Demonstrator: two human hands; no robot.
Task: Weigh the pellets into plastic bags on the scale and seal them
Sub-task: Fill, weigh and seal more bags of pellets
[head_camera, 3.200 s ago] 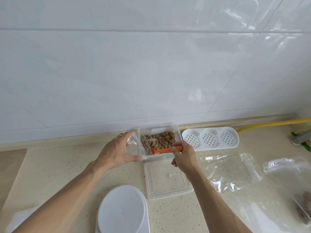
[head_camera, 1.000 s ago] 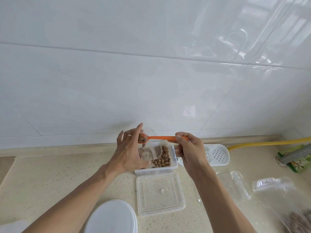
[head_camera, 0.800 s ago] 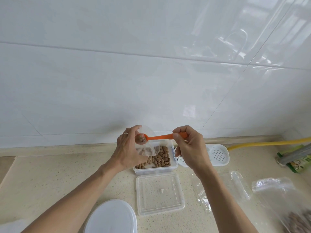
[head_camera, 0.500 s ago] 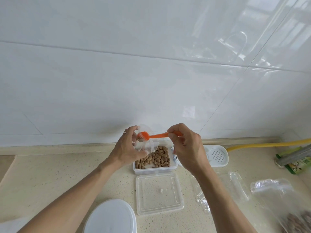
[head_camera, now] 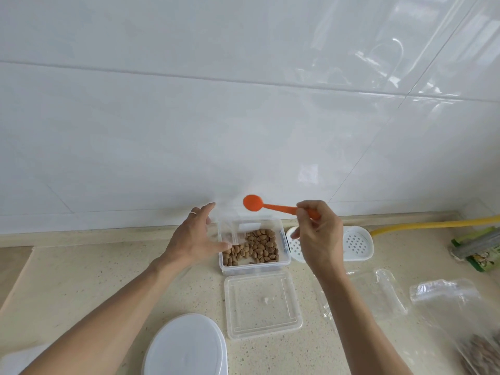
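A clear plastic container (head_camera: 281,262) holding brown pellets (head_camera: 257,246) stands by the wall. My right hand (head_camera: 318,236) pinches the handle of an orange spoon (head_camera: 252,203), raised above the container with its bowl looking empty. My left hand (head_camera: 193,239) hovers at the container's left end, fingers spread and straight. A small clear bag (head_camera: 227,228) shows only faintly beside those fingers, and I cannot tell whether they hold it. The white oval scale (head_camera: 186,347) sits near the front edge with nothing on it.
The container's clear lid (head_camera: 261,304) lies in front of it. A white perforated tray (head_camera: 357,243) is behind my right hand. Empty clear bags (head_camera: 378,293) and a bag with pellets (head_camera: 481,350) lie at right, with a yellow hose (head_camera: 433,224) and green packet (head_camera: 484,255).
The spoon has come out of the small bag and moved up and to the right. My left hand has spread its fingers and dropped toward the container's left end.
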